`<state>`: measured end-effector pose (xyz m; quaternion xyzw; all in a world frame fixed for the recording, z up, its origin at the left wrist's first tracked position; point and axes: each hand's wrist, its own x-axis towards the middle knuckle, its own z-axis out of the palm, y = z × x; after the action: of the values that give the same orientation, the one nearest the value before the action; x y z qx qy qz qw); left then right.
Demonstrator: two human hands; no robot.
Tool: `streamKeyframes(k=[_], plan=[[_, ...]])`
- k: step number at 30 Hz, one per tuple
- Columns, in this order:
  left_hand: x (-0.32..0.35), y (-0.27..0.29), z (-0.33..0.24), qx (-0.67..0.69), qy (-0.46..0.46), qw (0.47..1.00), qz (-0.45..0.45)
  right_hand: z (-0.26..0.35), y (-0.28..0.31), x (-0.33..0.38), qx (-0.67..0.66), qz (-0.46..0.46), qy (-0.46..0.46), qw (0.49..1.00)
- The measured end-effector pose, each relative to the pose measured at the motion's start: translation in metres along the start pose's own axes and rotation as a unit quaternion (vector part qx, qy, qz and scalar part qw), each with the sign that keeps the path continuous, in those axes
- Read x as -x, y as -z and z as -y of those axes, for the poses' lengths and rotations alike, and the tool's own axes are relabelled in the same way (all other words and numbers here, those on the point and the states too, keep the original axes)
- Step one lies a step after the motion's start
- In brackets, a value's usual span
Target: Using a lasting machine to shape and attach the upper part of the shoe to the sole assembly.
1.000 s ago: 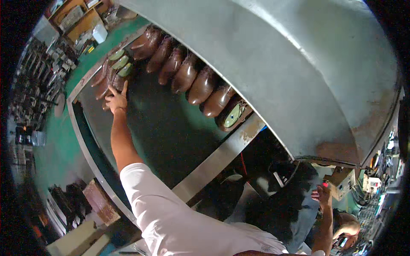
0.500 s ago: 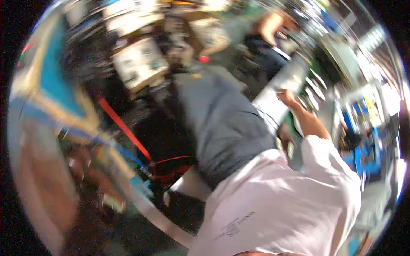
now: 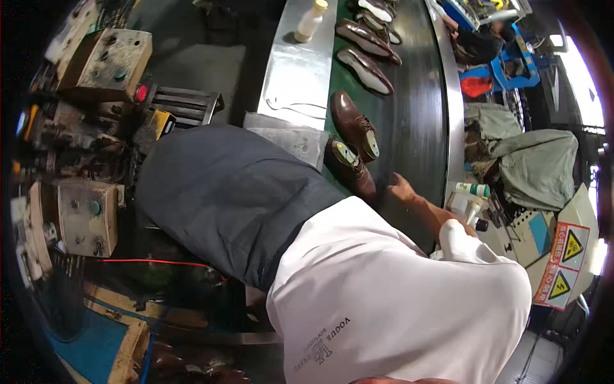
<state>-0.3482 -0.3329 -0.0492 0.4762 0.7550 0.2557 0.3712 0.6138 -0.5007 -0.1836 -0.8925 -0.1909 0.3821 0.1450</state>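
Observation:
My right hand (image 3: 403, 190) reaches out over the dark conveyor belt (image 3: 416, 109), its fingers partly apart and nothing seen in them. Just left of it lie two brown leather lace-up shoes, the nearer shoe (image 3: 350, 169) and the farther shoe (image 3: 355, 126), side by side. A small gap separates my fingertips from the nearer shoe. Farther up the belt, several more brown shoes (image 3: 364, 70) lie in a row, some turned so their pale insides show. My left hand is out of view.
A metal ledge (image 3: 297, 77) with a capped bottle (image 3: 311, 22) runs along the belt. Stained control boxes (image 3: 115, 67) stand at left. To the right are bottles (image 3: 470, 205), a grey cloth cover (image 3: 537, 166), a warning-sign panel (image 3: 563, 265) and blue crates (image 3: 521, 64).
The view has swung round and sharpened from a heavy blur. The belt with its shoes now lies ahead of my right hand, and the other person has left the view.

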Motion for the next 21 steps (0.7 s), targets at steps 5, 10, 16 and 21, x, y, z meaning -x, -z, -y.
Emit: streamKeyframes(k=[5,10,16,21], plan=[[-0.019,-0.077,-0.067,-0.011,-0.037,0.999,0.024,0.156,-0.043,0.036,0.074,-0.063,0.174,0.980],[-0.045,-0.188,-0.197,-0.027,-0.091,0.995,0.038,0.191,-0.042,0.010,-0.083,-0.183,0.055,0.978],[-0.108,-0.325,-0.359,0.121,-0.256,0.949,0.140,0.214,0.011,-0.041,-0.258,-0.049,0.057,0.963],[-0.124,-0.427,-0.484,0.245,-0.300,0.860,0.333,0.308,0.024,-0.031,-0.541,0.171,-0.005,0.823]])
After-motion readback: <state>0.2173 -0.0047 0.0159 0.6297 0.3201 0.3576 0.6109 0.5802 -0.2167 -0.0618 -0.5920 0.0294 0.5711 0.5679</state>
